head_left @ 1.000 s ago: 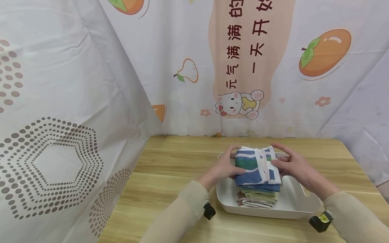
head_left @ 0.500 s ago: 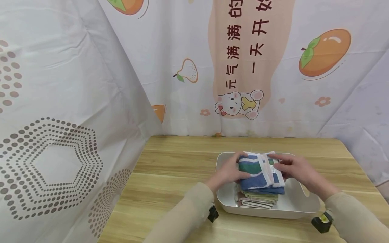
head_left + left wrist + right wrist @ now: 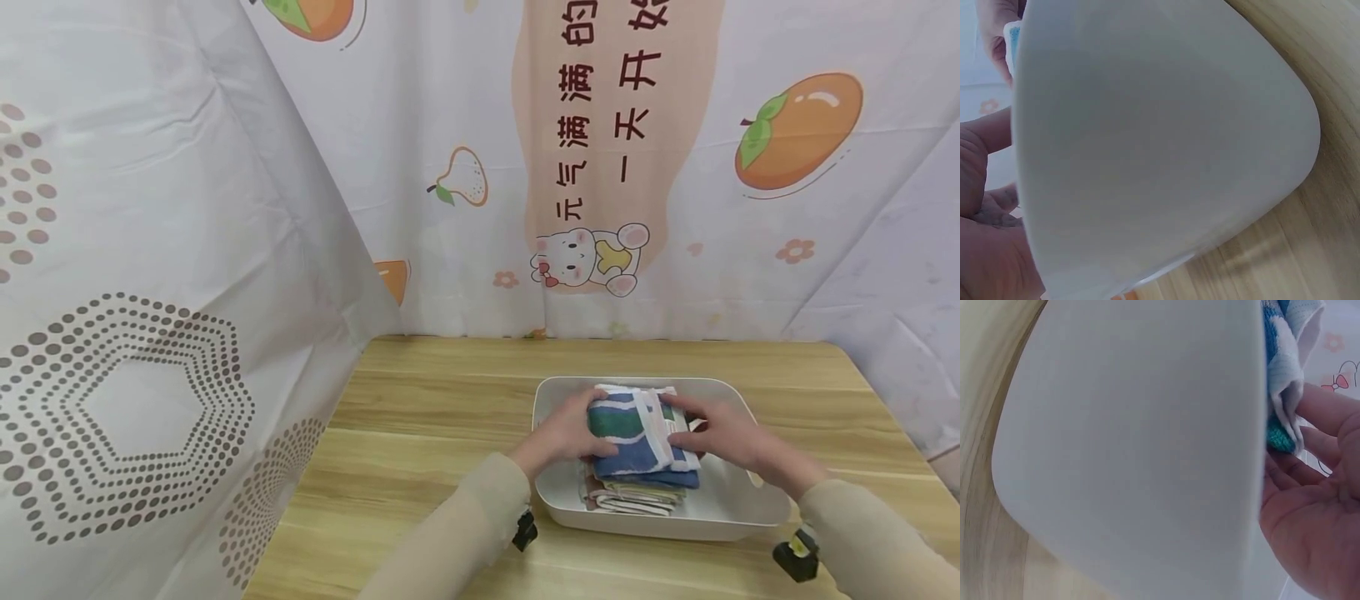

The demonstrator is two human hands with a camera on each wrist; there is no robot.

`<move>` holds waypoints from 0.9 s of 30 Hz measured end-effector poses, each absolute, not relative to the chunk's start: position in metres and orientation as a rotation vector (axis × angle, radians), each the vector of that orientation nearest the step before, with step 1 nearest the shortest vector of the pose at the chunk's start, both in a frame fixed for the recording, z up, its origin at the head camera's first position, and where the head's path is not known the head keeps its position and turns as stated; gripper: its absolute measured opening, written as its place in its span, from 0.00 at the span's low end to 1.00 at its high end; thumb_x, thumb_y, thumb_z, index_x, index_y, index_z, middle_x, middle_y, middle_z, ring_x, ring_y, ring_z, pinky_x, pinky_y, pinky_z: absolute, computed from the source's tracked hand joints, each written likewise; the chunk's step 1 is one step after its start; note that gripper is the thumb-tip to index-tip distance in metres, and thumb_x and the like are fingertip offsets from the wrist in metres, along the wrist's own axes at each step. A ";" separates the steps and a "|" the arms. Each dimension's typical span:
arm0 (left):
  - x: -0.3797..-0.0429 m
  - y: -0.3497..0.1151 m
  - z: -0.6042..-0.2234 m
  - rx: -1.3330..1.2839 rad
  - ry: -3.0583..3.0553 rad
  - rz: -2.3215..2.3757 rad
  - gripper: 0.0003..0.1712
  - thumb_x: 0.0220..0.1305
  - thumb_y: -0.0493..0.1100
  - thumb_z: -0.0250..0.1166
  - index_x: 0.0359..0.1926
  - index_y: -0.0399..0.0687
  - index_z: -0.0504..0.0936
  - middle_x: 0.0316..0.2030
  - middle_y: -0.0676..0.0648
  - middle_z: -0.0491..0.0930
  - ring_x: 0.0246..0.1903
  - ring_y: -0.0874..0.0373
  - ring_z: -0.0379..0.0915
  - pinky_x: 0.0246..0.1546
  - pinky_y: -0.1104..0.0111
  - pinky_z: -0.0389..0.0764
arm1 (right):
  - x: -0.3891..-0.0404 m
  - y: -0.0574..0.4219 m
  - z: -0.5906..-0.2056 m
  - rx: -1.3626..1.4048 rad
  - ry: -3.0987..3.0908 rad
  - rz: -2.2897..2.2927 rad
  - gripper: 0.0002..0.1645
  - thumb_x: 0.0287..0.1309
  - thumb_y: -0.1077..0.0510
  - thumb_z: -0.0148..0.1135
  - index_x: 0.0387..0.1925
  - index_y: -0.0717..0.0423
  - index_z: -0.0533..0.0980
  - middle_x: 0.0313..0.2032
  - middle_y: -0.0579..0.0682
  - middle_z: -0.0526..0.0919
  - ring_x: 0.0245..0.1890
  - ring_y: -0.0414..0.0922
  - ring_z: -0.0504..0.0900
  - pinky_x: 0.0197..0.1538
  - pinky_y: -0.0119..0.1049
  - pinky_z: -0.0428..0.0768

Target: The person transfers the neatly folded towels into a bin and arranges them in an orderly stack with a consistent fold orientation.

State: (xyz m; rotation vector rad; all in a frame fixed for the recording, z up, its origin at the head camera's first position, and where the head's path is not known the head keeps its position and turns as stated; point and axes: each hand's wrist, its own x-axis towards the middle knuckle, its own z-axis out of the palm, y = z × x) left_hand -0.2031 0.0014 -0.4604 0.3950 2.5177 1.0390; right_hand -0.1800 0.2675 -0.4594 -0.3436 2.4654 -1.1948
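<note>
A folded towel (image 3: pixel 633 450) with blue, green and white bands lies on a stack of folded cloths (image 3: pixel 637 500), pale yellow and striped white, inside a white plastic bin (image 3: pixel 558 496). My left hand (image 3: pixel 572 431) grips the towel's left side, thumb toward me and fingers at the far edge. On its right side my right hand (image 3: pixel 723 433) holds it the same way. In the right wrist view, the fingers of my right hand (image 3: pixel 1319 506) meet the towel's layered edge (image 3: pixel 1285 394). The bin's wall (image 3: pixel 1166 137) hides most of the left hand's contact in the left wrist view.
The bin stands on a wood-grain table (image 3: pixel 420 417). A printed white curtain (image 3: pixel 450 100) hangs behind the table's far edge, and another patterned one (image 3: pixel 150 208) hangs on the left. The bin's right end has a handle cutout (image 3: pixel 754 479).
Both hands have lowered the towel toward me and slightly right, onto the stack in the bin. Both hands keep their hold on its sides.
</note>
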 end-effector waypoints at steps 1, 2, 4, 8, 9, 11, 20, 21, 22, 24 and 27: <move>-0.203 0.001 -0.460 0.401 2.519 1.020 0.48 0.52 0.47 0.82 0.72 0.56 0.69 0.63 0.51 0.75 0.58 0.60 0.73 0.63 0.63 0.75 | -0.180 0.267 -0.460 -0.358 2.464 -1.179 0.49 0.63 0.49 0.71 0.76 0.64 0.59 0.50 0.59 0.80 0.38 0.47 0.82 0.38 0.36 0.83; -0.202 0.001 -0.460 0.404 2.518 1.002 0.49 0.52 0.47 0.82 0.73 0.56 0.69 0.63 0.51 0.75 0.57 0.60 0.73 0.62 0.63 0.76 | -0.180 0.267 -0.460 -0.370 2.463 -1.169 0.49 0.63 0.50 0.71 0.76 0.65 0.58 0.50 0.59 0.80 0.38 0.47 0.82 0.37 0.36 0.83; -0.201 0.000 -0.459 0.403 2.512 0.977 0.49 0.52 0.47 0.82 0.73 0.56 0.68 0.63 0.50 0.74 0.56 0.60 0.73 0.58 0.65 0.78 | -0.180 0.266 -0.461 -0.383 2.464 -1.150 0.50 0.63 0.50 0.71 0.76 0.66 0.58 0.49 0.59 0.80 0.36 0.46 0.82 0.36 0.36 0.83; -0.199 0.001 -0.460 0.377 2.487 0.969 0.50 0.53 0.46 0.82 0.74 0.56 0.67 0.63 0.49 0.73 0.52 0.59 0.73 0.45 0.69 0.83 | -0.179 0.266 -0.465 -0.417 2.491 -1.101 0.50 0.62 0.51 0.71 0.75 0.69 0.58 0.48 0.59 0.79 0.32 0.45 0.80 0.33 0.34 0.81; -0.199 0.002 -0.461 0.369 2.481 0.971 0.50 0.53 0.46 0.82 0.74 0.57 0.67 0.64 0.48 0.72 0.52 0.59 0.73 0.41 0.70 0.83 | -0.179 0.267 -0.466 -0.419 2.502 -1.084 0.50 0.63 0.50 0.71 0.75 0.69 0.58 0.48 0.58 0.78 0.31 0.45 0.79 0.32 0.34 0.80; -0.198 0.003 -0.462 0.356 2.480 0.963 0.50 0.54 0.46 0.81 0.75 0.58 0.66 0.64 0.48 0.71 0.51 0.58 0.73 0.36 0.70 0.83 | -0.178 0.267 -0.468 -0.435 2.523 -1.065 0.50 0.62 0.51 0.72 0.75 0.69 0.58 0.48 0.59 0.78 0.30 0.45 0.78 0.30 0.33 0.78; -0.195 0.006 -0.467 0.340 2.518 0.879 0.50 0.53 0.49 0.82 0.74 0.65 0.67 0.62 0.48 0.70 0.49 0.57 0.71 0.38 0.69 0.82 | -0.176 0.271 -0.475 -0.419 2.531 -1.035 0.50 0.62 0.51 0.72 0.75 0.69 0.58 0.51 0.62 0.79 0.30 0.45 0.77 0.29 0.34 0.77; -0.195 0.007 -0.467 0.344 2.525 0.866 0.50 0.53 0.49 0.82 0.74 0.65 0.67 0.62 0.48 0.70 0.50 0.57 0.71 0.40 0.69 0.82 | -0.176 0.271 -0.476 -0.418 2.529 -1.037 0.50 0.62 0.51 0.72 0.75 0.69 0.58 0.50 0.62 0.79 0.30 0.45 0.77 0.29 0.34 0.77; -0.195 0.007 -0.468 0.345 2.530 0.857 0.50 0.52 0.49 0.82 0.74 0.65 0.67 0.62 0.49 0.70 0.50 0.57 0.71 0.41 0.69 0.82 | -0.176 0.271 -0.476 -0.419 2.527 -1.042 0.50 0.62 0.52 0.72 0.75 0.69 0.58 0.50 0.62 0.79 0.30 0.45 0.77 0.29 0.34 0.77; -0.195 0.007 -0.468 0.349 2.536 0.845 0.50 0.52 0.50 0.82 0.74 0.65 0.67 0.62 0.49 0.70 0.50 0.57 0.71 0.43 0.68 0.82 | -0.175 0.271 -0.476 -0.420 2.522 -1.047 0.50 0.62 0.52 0.72 0.75 0.69 0.57 0.50 0.62 0.78 0.30 0.45 0.77 0.29 0.34 0.77; -0.195 0.007 -0.468 0.356 2.544 0.831 0.51 0.52 0.51 0.82 0.74 0.67 0.66 0.62 0.49 0.70 0.51 0.58 0.71 0.46 0.67 0.82 | -0.175 0.272 -0.475 -0.420 2.511 -1.054 0.50 0.62 0.52 0.71 0.75 0.69 0.57 0.51 0.63 0.78 0.31 0.46 0.77 0.29 0.34 0.78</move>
